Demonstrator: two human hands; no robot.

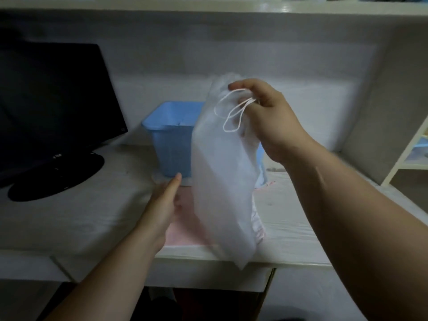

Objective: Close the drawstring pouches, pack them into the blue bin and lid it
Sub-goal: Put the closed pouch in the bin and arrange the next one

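**Head view.** The right grip (pixel 271 121), which is the person's right hand, has its fingers curled round the gathered neck of a white, half-transparent fabric drawstring pouch (pixel 222 181). It also pinches the thin white cords (pixel 231 112), which loop out under the fingers. The pouch hangs in the air on a slant. It is in front of the light blue plastic bin (pixel 171 140) and hides the right part of it.

The left grip (pixel 162 209), the left hand, has its fingers straight and holds nothing. It is just beside the lower left of the pouch and above a flat pale pink fabric piece (pixel 185 230) that lies on the counter. I cannot tell if it touches this piece.

**Progress.** The mouth of the white pouch looks drawn tight, so I judge this pouch closed but not yet packed. The bin stands open with no lid on it, and I see nothing inside the part that shows. The pink piece is probably another pouch, and I cannot tell if it is closed. A blue edge (pixel 261 167) to the right of the bin may be the lid, but it is mostly hidden. I judge that most of the task is left.

**Surface and room.** The counter (pixel 301 218) is white with a wood grain. A black monitor (pixel 51 100) on a round foot stands at the left. A white shelf (pixel 208 8) runs above, and the light is dim.
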